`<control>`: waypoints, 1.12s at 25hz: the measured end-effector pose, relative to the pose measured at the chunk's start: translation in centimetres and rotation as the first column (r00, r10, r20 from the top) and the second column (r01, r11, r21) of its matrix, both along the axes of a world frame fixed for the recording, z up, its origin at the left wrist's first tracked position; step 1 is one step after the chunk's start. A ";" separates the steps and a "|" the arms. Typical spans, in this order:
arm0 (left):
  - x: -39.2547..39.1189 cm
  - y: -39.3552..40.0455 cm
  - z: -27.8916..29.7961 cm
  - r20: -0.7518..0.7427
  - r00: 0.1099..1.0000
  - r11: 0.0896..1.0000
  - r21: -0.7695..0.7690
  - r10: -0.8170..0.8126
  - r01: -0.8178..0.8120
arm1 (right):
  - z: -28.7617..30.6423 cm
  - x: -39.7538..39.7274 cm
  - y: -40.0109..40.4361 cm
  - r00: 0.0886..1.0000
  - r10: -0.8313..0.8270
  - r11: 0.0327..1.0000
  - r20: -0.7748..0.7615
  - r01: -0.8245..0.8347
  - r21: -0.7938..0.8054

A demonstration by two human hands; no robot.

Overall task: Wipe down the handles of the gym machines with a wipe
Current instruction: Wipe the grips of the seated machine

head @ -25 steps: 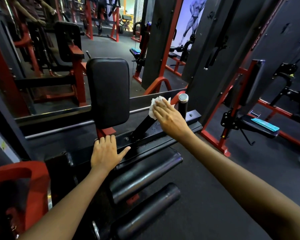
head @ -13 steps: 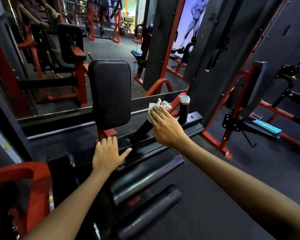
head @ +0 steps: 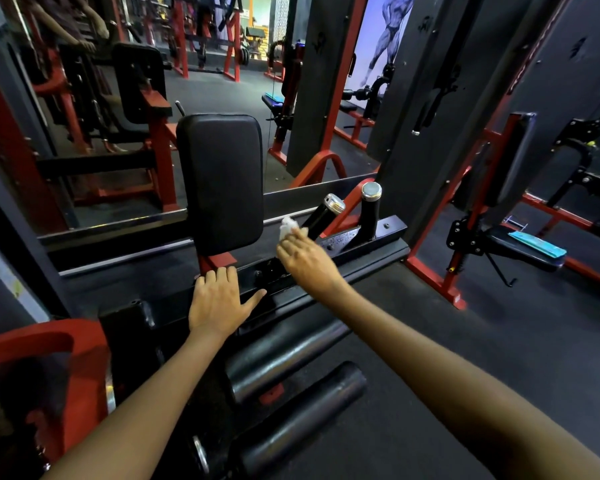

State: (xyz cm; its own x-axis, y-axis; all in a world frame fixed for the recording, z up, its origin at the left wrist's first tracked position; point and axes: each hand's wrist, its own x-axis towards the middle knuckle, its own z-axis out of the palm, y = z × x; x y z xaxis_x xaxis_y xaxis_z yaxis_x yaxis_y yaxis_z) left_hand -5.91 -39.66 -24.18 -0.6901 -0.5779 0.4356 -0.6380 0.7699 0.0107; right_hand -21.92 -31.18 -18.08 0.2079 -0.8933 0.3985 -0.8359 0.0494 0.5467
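Right hand (head: 305,259) pinches a soft, limp white wipe (head: 286,226) against the rigid black chrome-capped handle (head: 321,214); left hand (head: 219,301) rests flat, fingers spread.

Location: commercial gym. Indicators: red-and-black steel machine frames (head: 329,98) across the room; a black upholstered pad (head: 222,181) on a machine; 2 chrome-capped black handles (head: 369,209); foam rollers (head: 291,355); dark rubber flooring (head: 465,341); a padded bench (head: 520,247); a wall mirror (head: 118,116); a bodybuilder poster (head: 385,36).
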 end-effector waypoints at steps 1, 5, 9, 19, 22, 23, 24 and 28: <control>0.0 0.0 0.0 0.000 1.000 1.000 0.003 -0.003 0.003 | -0.4 0.7 -0.4 1.000 0.022 0.999 -0.014 -0.021 0.044; 0.0 0.0 0.0 0.009 1.000 1.000 0.009 -0.006 0.006 | 0.9 -0.4 -0.1 0.993 0.091 0.993 -0.072 -0.085 0.086; 0.0 0.0 0.1 0.014 1.000 1.000 0.011 -0.001 0.001 | 4.8 -3.3 2.0 0.989 0.126 0.989 -0.076 -0.131 -0.067; 0.0 0.2 0.2 0.025 1.000 1.000 0.003 0.005 -0.005 | 4.4 -2.6 3.5 0.535 0.238 0.724 0.810 0.458 -0.515; 0.0 0.1 0.2 0.030 1.000 1.000 0.014 0.007 -0.007 | 1.3 0.0 3.1 0.084 0.354 0.724 0.932 0.606 -0.329; 0.0 0.1 0.2 0.036 0.999 1.000 0.012 0.010 -0.010 | 0.7 0.9 3.0 -0.060 0.396 0.765 0.916 0.573 -0.294; -0.1 0.2 0.2 0.043 0.999 1.000 0.009 0.013 -0.013 | 0.7 1.1 2.9 -0.178 0.463 0.774 0.869 0.559 -0.298; 0.0 0.3 0.3 0.051 0.998 1.000 0.005 0.025 -0.025 | 2.8 -1.0 1.4 -0.357 0.682 0.647 0.638 0.701 -0.299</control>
State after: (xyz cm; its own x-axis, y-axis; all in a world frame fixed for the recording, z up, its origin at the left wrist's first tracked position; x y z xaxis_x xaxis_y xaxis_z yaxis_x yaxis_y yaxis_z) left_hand -5.96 -39.39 -23.93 -0.6968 -0.5975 0.3967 -0.6568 0.7538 -0.0184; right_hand -22.91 -29.77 -15.33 -0.9465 -0.3006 0.1176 -0.0045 -0.3518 -0.9360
